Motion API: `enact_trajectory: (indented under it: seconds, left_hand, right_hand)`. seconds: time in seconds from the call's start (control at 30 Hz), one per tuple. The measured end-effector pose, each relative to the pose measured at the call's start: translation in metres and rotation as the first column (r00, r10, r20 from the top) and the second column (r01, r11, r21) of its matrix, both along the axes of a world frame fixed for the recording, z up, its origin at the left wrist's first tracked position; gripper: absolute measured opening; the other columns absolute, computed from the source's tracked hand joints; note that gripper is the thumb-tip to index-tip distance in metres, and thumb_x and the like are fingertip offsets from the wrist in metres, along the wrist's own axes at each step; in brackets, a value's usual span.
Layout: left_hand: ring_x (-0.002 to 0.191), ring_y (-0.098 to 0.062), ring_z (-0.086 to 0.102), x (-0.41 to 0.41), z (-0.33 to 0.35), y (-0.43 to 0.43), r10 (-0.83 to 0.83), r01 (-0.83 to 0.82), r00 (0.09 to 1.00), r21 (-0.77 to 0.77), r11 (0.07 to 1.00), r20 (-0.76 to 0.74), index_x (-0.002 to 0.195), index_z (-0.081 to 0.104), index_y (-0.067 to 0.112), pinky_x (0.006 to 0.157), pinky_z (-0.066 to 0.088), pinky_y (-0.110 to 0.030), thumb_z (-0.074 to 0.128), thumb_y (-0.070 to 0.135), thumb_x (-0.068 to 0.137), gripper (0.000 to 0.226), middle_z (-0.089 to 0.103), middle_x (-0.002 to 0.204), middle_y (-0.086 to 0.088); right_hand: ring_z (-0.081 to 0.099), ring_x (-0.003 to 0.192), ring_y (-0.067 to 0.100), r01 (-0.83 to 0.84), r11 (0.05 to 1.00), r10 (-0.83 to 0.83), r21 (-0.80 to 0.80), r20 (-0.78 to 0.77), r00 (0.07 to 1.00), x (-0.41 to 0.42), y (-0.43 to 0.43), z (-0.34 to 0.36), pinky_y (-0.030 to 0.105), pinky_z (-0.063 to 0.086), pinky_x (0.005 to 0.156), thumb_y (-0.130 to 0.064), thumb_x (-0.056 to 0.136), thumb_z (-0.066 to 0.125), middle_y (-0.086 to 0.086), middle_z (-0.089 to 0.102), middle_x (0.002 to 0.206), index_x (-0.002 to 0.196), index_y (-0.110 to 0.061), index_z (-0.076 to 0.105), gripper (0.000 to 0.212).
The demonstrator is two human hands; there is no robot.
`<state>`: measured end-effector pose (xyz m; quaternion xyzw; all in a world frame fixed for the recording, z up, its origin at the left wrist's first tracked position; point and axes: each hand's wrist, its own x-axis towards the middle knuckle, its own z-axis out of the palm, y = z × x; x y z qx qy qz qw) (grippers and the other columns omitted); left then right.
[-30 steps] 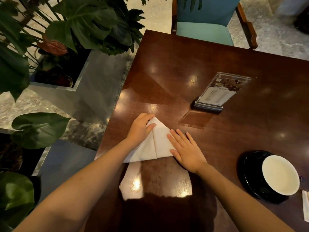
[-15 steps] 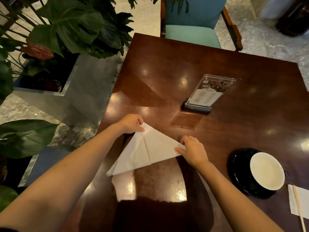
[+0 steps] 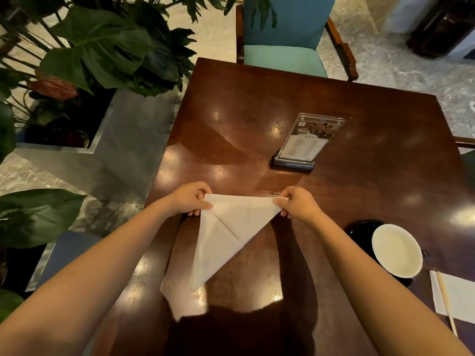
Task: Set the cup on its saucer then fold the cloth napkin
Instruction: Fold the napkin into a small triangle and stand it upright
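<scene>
Two hands grip the white cloth napkin (image 3: 231, 227), which is folded into a triangle, by its two upper corners. My left hand (image 3: 190, 199) pinches the left corner between thumb and curled fingers. My right hand (image 3: 299, 205) pinches the right corner the same way. The top edge runs taut between them and the long point is directed toward me. I cannot tell whether that point touches the glossy dark brown wooden table (image 3: 359, 124).

The round white cup (image 3: 397, 250) sits on its black saucer (image 3: 359, 228) to the right, beside my right forearm and well apart from the napkin. A white paper sheet (image 3: 460, 301) bearing a thin wooden stick (image 3: 446, 301) lies just beside the saucer. A clear acrylic menu stand (image 3: 305, 142) on a dark base stands near the right hand, on its far side. A teal upholstered chair (image 3: 282, 34) stands at the far table edge. Large-leaved green plants (image 3: 102, 47) in a grey planter box (image 3: 123, 150) stand left of the table.
</scene>
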<state>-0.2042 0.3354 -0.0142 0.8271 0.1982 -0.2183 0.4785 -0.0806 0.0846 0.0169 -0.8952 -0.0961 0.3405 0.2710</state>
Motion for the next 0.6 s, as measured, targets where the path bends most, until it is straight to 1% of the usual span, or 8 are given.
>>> enact_trajectory:
  seconds: [0.1, 0.13, 0.2, 0.27, 0.37, 0.43, 0.5, 0.6]
  left_hand:
    - [0.042, -0.007, 0.054, -0.012, -0.001, -0.004, 0.117, -0.117, 0.993, -0.113, 0.987, -0.005, 0.102, 0.064, 0.010, 0.046, 0.046, -0.019, 0.066, 0.009, 0.083, 0.019, 0.063, 0.058, -0.002]
    - [0.046, -0.007, 0.058, -0.014, -0.001, -0.006, 0.170, -0.172, 0.985, -0.163, 0.971, -0.027, 0.101, 0.065, 0.008, 0.047, 0.048, -0.018, 0.066, 0.007, 0.083, 0.018, 0.064, 0.061, -0.004]
    - [0.054, -0.010, 0.065, -0.018, 0.000, -0.010, 0.291, -0.306, 0.952, -0.295, 0.905, -0.097, 0.100, 0.065, 0.001, 0.050, 0.052, -0.018, 0.066, 0.002, 0.082, 0.018, 0.067, 0.071, -0.012]
    - [0.061, -0.013, 0.068, -0.023, 0.002, -0.010, 0.359, -0.394, 0.919, -0.393, 0.831, -0.161, 0.099, 0.065, -0.004, 0.055, 0.056, -0.020, 0.064, -0.003, 0.082, 0.018, 0.067, 0.085, -0.021]
    - [0.068, -0.017, 0.070, -0.027, 0.005, -0.009, 0.400, -0.440, 0.897, -0.466, 0.768, -0.188, 0.101, 0.063, -0.007, 0.061, 0.058, -0.019, 0.061, -0.009, 0.081, 0.020, 0.067, 0.091, -0.022]
    - [0.069, -0.016, 0.070, -0.028, 0.005, -0.009, 0.403, -0.432, 0.900, -0.460, 0.776, -0.165, 0.101, 0.064, -0.006, 0.062, 0.057, -0.019, 0.060, -0.010, 0.081, 0.021, 0.067, 0.089, -0.019]
    - [0.070, -0.015, 0.070, -0.031, 0.004, -0.008, 0.394, -0.401, 0.913, -0.417, 0.816, -0.107, 0.098, 0.065, -0.002, 0.065, 0.058, -0.020, 0.061, -0.010, 0.081, 0.019, 0.067, 0.090, -0.018]
    - [0.074, -0.017, 0.066, -0.036, -0.001, -0.007, 0.334, -0.318, 0.942, -0.243, 0.917, 0.027, 0.090, 0.068, 0.006, 0.063, 0.058, -0.021, 0.065, -0.005, 0.080, 0.015, 0.066, 0.084, -0.014]
  right_hand:
    - [0.056, 0.045, 0.006, 0.096, 0.987, -0.095, 0.125, -0.010, 0.995, 0.002, 0.003, 0.009, 0.013, 0.048, 0.048, -0.014, 0.089, 0.061, 0.002, 0.061, 0.062, 0.094, -0.009, 0.061, 0.007]
    - [0.057, 0.043, 0.003, 0.130, 0.977, -0.131, 0.169, -0.007, 0.991, 0.002, 0.004, 0.012, 0.014, 0.051, 0.052, -0.012, 0.088, 0.062, 0.001, 0.061, 0.062, 0.094, -0.007, 0.064, 0.008]
    - [0.060, 0.048, 0.004, 0.181, 0.950, -0.188, 0.253, 0.003, 0.982, 0.002, 0.007, 0.017, 0.026, 0.057, 0.068, -0.009, 0.086, 0.064, 0.000, 0.062, 0.062, 0.087, -0.010, 0.067, 0.003]
    - [0.064, 0.064, 0.015, 0.179, 0.927, -0.204, 0.330, 0.043, 0.978, -0.001, 0.010, 0.026, 0.039, 0.057, 0.080, -0.008, 0.084, 0.065, 0.000, 0.064, 0.063, 0.072, -0.022, 0.065, 0.019]
    - [0.064, 0.066, 0.017, 0.133, 0.901, -0.187, 0.412, 0.092, 0.978, -0.010, 0.015, 0.041, 0.037, 0.057, 0.078, -0.007, 0.084, 0.064, 0.001, 0.066, 0.070, 0.074, -0.022, 0.066, 0.018]
    - [0.065, 0.068, 0.019, 0.095, 0.885, -0.174, 0.456, 0.136, 0.975, -0.018, 0.018, 0.050, 0.034, 0.058, 0.076, -0.007, 0.084, 0.065, 0.003, 0.068, 0.074, 0.078, -0.022, 0.066, 0.016]
    - [0.066, 0.077, 0.020, 0.018, 0.885, -0.131, 0.466, 0.211, 0.969, -0.030, 0.018, 0.057, 0.028, 0.057, 0.076, -0.007, 0.083, 0.065, 0.003, 0.069, 0.083, 0.080, -0.021, 0.067, 0.014]
    - [0.061, 0.079, 0.009, -0.149, 0.895, -0.009, 0.420, 0.353, 0.936, -0.057, 0.007, 0.062, 0.016, 0.051, 0.072, -0.008, 0.084, 0.065, -0.002, 0.064, 0.090, 0.085, -0.016, 0.068, 0.009]
